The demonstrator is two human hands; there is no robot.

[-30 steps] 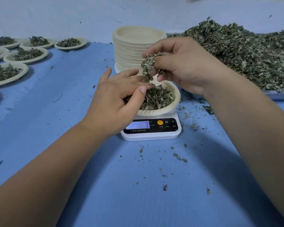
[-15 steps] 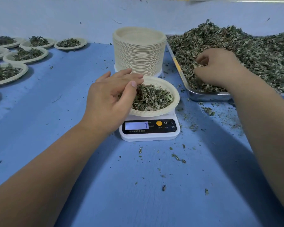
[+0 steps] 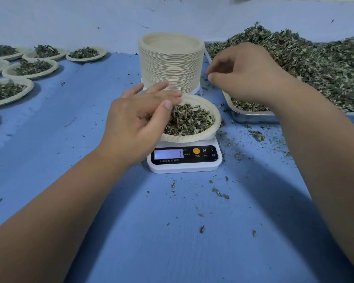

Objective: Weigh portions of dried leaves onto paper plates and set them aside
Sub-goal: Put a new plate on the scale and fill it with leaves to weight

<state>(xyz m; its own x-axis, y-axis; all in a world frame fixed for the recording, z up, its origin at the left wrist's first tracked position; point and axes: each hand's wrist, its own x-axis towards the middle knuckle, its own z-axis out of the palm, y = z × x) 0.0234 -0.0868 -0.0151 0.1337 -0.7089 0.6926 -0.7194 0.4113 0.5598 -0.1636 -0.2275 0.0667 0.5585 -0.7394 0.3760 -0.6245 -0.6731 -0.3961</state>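
Dried leaves are sitting heaped on the paper plate atop the scale. The right hand is lifting back off the tray, fingers curled, contents hidden, likely a top-up. The left hand is resting loose-fingered on the plate.

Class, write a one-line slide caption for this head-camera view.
A left hand reaches over a leaf-filled paper plate on a scale while the right hand hovers beside the tray of dried leaves.

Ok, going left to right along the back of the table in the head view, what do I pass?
The filled paper plates → stack of empty paper plates → metal tray heaped with dried leaves.
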